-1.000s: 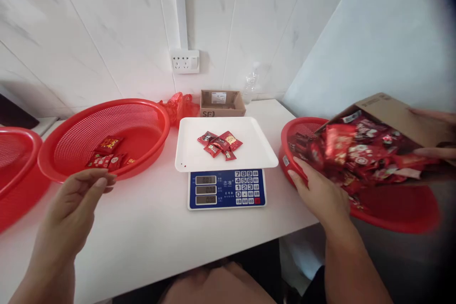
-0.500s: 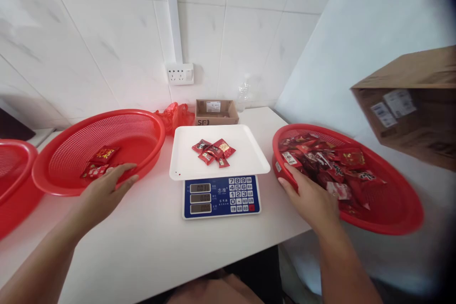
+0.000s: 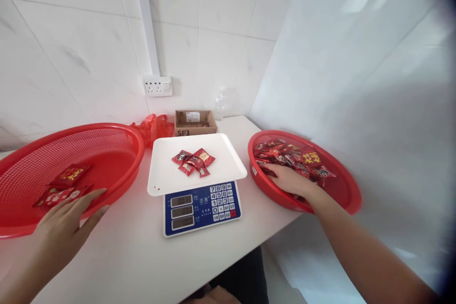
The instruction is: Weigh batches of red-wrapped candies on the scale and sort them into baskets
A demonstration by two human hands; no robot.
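My left hand (image 3: 67, 221) lies flat with fingers stretched out on the front rim of a big red mesh basket (image 3: 117, 145) at the left, which holds a few red packets (image 3: 62, 183). My right hand (image 3: 288, 180) reaches into another red basket (image 3: 347, 194) at the right, full of several red snack packets (image 3: 299, 156); its fingers rest among them, and whether they grip one I cannot make out. Between the baskets stands a blue digital scale (image 3: 201, 206) with a white tray (image 3: 160, 180) bearing several red packets (image 3: 194, 159).
A small open cardboard box (image 3: 194, 123), a crumpled red bag (image 3: 151, 126) and a clear plastic bottle (image 3: 221, 104) stand at the back by the tiled wall with a socket (image 3: 157, 86). A white panel rises to the right. The table's front edge runs near me.
The cardboard box another person tipped over the right basket is gone from view, its packets now in the basket. My right hand moved into that basket. The view swung to the right.
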